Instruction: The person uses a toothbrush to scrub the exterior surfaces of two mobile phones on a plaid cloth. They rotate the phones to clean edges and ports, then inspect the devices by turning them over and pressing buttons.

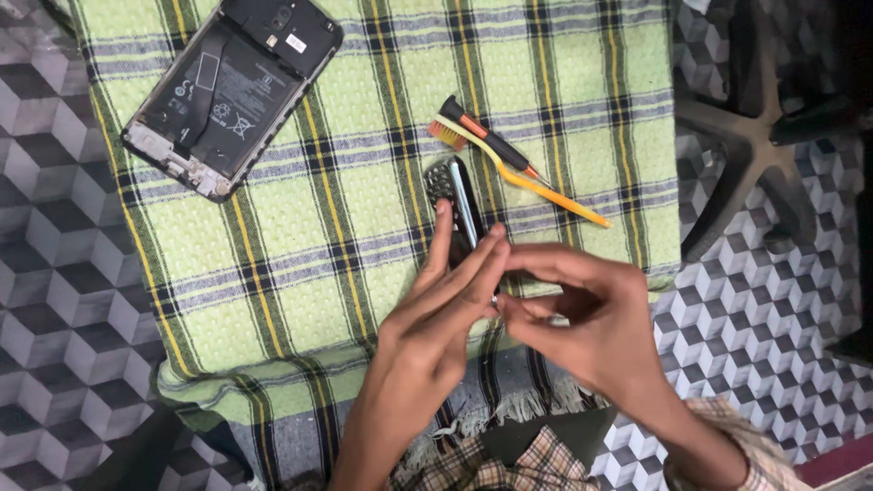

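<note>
The left hand (446, 300) rises from the lower middle of the view with its fingers stretched long and pressed against the side of a small keypad phone (455, 205), a dark, narrow handset with a silvery edge and a grid of little keys showing at its far end. The fingers lie flat along the phone and hold it tilted on edge above the cloth. The right hand (573, 309) comes in from the lower right and meets the left at the phone's near end; its thumb and forefinger are pinched together at that spot, touching the left fingertips. Whether something tiny sits in the pinch cannot be told.

Just beyond the phone, toward the upper right, a toothbrush (518, 177) with a yellow-orange handle lies on the cloth, crossed with a screwdriver (491, 144) that has a black and orange grip. Both lie near the phone's far end.

Well apart, at the upper left, a smartphone (232, 91) lies with its back cover off, showing the black battery and inner frame.

All of this rests on a green checked cloth (309, 236) with dark and yellow stripes and a fringed near edge, spread over a floor (55, 255) patterned in grey and white cubes. A black chair base (755, 145) stands at the upper right.
</note>
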